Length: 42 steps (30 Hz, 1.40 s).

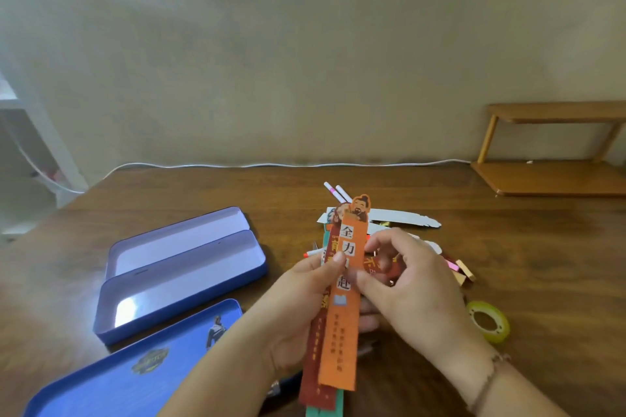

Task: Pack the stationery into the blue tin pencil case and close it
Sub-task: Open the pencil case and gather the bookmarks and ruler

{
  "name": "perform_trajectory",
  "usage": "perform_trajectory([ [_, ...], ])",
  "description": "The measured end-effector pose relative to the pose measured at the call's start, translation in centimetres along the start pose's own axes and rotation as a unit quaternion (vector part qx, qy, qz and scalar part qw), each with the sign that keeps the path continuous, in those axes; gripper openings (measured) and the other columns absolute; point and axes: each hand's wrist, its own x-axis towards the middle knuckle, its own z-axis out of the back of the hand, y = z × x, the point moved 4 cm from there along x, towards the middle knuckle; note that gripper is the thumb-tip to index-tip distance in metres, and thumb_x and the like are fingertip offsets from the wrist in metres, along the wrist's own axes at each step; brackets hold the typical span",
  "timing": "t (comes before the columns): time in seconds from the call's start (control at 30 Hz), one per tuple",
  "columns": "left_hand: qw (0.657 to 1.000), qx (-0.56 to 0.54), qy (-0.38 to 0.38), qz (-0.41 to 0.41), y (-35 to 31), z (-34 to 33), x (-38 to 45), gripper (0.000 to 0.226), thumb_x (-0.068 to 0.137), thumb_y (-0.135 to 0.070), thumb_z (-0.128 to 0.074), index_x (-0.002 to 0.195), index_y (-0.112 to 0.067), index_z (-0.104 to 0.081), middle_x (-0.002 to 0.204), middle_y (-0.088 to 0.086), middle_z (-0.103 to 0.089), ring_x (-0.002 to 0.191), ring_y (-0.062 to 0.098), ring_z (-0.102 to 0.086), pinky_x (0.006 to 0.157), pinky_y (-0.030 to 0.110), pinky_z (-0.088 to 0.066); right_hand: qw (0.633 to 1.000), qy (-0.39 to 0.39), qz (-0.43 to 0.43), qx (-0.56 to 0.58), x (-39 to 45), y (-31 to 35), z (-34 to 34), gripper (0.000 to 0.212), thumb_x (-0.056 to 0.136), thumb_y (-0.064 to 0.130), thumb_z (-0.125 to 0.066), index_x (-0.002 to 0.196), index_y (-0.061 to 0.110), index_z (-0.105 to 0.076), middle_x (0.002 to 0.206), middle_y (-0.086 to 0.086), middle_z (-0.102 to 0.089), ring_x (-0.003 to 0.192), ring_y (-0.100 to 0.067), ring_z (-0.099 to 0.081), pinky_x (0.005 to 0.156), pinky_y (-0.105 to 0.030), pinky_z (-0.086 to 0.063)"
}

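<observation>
While held up over the desk's near-middle, stack of bookmarks [338, 332]: orange one on top, dark red and teal strips behind it, figure-shaped top end pointing to the far edge. Left hand [298, 311] wrapped round the stack from the left, thumb pressed on the orange face, fingers curled behind. Right hand [403, 284] pinching the stack's right edge between thumb and forefinger, other fingers curled; beaded bracelet [491, 379] on that wrist.

Blue tin pencil case [189, 284] open, left of the hands, toward the desk's [525, 247] left edge: base nearer, inner tray or hinged part beyond it, both showing bare pale interiors. Printed blue lid [128, 366] flat at the near-left corner, separate from the base, partly under the left forearm.

Remaining stationery heaped behind the hands, mid-desk: two white pens [335, 191] with pink bands, white paper strips [399, 217], more bookmarks, small wooden pieces [464, 272]; details partly hidden by the hands. Yellow-green tape roll [489, 321] lying flat right of the right wrist. White cable [305, 165] along the far edge. Wooden shelf [555, 179] at the far-right corner.
</observation>
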Motion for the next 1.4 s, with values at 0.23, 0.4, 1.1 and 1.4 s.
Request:
perform_trajectory([
  [0.23,0.99,-0.096,-0.07,-0.081,-1.9,2.4,0.7,0.03,0.097,-0.025,-0.049,0.119,-0.005,-0.055,0.088,0.013,-0.072,0.06,0.019,-0.064,0.053,0.03,-0.057,0.966,0.148,0.054,-0.207,0.8,-1.8,-0.8,0.043,0.083,0.052,-0.059,0.125,0.042,-0.055,0.103,0.023,-0.053,0.102,-0.003,-0.045,0.074,-0.02,-0.04],
  [0.4,0.983,-0.173,-0.042,-0.046,-2.3,3.0,0.4,0.028,0.094,-0.016,-0.046,0.119,-0.004,-0.055,0.094,0.016,-0.071,0.068,0.023,-0.067,0.058,0.034,-0.06,0.95,0.183,0.062,-0.246,1.1,-1.3,-1.3,0.044,0.088,0.057,-0.051,0.13,0.046,-0.051,0.089,0.022,-0.042,0.095,-0.006,-0.039,0.07,-0.025,-0.037],
  [1.1,0.997,0.072,-0.006,0.012,0.0,0.8,0.1,0.022,0.096,-0.024,-0.054,0.117,-0.02,-0.058,0.093,0.013,-0.074,0.08,0.023,-0.073,0.07,0.036,-0.058,0.997,0.058,-0.022,0.053,-0.1,-0.8,-0.8,0.012,0.078,0.042,-0.072,0.084,0.037,-0.064,0.073,0.013,-0.061,0.071,-0.008,-0.062,0.061,-0.034,-0.057],
  [1.4,0.999,0.034,-0.019,-0.018,-0.5,0.8,0.8,0.02,0.098,-0.018,-0.045,0.088,-0.007,-0.058,0.106,0.024,-0.052,0.074,0.026,-0.055,0.074,0.039,-0.046,0.941,0.146,-0.166,-0.258,2.7,-5.2,1.1,0.068,0.09,0.048,-0.057,0.149,0.034,-0.026,0.154,0.004,-0.034,0.145,-0.02,-0.022,0.115,-0.046,-0.025],
])
